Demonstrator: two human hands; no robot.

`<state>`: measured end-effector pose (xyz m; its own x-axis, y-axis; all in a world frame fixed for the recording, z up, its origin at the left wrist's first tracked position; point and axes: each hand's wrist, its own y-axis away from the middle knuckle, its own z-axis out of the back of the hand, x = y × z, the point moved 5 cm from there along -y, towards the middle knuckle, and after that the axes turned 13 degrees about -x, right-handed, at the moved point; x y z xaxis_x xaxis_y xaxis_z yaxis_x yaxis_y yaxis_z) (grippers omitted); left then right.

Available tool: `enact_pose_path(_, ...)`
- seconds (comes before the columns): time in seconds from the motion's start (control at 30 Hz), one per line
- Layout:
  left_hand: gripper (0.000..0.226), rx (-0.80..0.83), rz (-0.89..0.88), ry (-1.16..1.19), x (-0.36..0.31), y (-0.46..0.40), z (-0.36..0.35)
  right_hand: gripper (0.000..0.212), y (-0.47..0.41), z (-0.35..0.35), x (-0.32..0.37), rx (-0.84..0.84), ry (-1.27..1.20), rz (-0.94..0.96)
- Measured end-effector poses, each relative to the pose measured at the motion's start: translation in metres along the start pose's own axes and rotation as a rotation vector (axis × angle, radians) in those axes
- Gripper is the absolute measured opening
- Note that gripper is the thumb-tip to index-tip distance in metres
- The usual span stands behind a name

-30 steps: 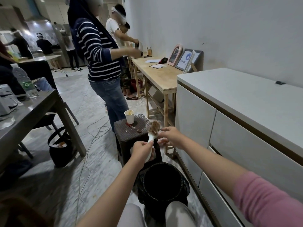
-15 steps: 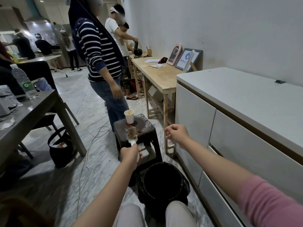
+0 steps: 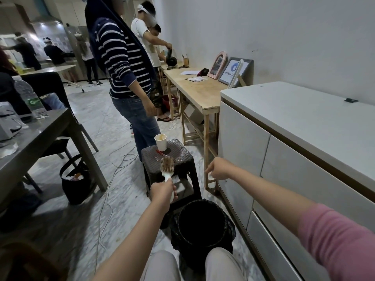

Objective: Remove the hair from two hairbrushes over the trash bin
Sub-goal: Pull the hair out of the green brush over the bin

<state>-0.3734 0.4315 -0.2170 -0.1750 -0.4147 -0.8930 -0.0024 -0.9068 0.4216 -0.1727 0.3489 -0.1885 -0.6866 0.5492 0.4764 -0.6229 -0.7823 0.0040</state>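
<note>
My left hand (image 3: 163,192) grips the white handle of a hairbrush (image 3: 167,165) whose bristles are matted with brown hair. The brush stands upright in front of a dark stool, up and left of the trash bin (image 3: 202,224), a round bin lined with a black bag between my knees. My right hand (image 3: 220,168) hangs off to the right of the brush, apart from it, fingers loosely curled and pointing left; whether a strand is pinched in them is too small to tell. A second hairbrush is not visible.
The dark stool (image 3: 174,154) holds a paper cup (image 3: 161,142) and a red item. White drawers (image 3: 263,159) run along the right, a wooden table (image 3: 199,90) behind. A person in a striped top (image 3: 123,63) stands past the stool. A grey table (image 3: 36,136), black bag (image 3: 75,179) and floor cables lie left.
My left hand carried the brush leftward, away from my right hand, and now holds it steady. My right hand pulled off to the right. The striped person lowered an arm.
</note>
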Motion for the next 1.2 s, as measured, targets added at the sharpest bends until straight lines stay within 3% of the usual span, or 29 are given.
enact_pose_path(0.23,0.031,0.071,-0.012,-0.019,0.005,0.003,-0.005,0.019,-0.018,0.013,0.005,-0.243,-0.035,0.049)
enact_pose_path(0.47,0.032,0.123,-0.045,-0.078,0.012,0.005,-0.008,0.026,-0.015,0.005,0.008,-0.217,-0.119,0.094)
enact_pose_path(0.67,0.030,0.169,-0.128,-0.172,0.015,0.014,-0.015,0.024,-0.009,0.005,0.018,-0.294,-0.299,0.093)
enact_pose_path(0.87,0.026,0.165,-0.181,-0.157,0.017,0.032,-0.026,0.050,0.006,-0.007,0.048,-0.258,-0.303,0.243)
enact_pose_path(1.03,0.023,0.147,-0.177,-0.126,0.015,0.036,-0.028,0.022,0.013,-0.007,0.059,-0.412,-0.242,0.326)
enact_pose_path(1.2,0.031,0.158,-0.132,-0.061,0.008,0.036,-0.026,0.016,0.019,-0.002,0.063,-0.485,-0.273,0.395)
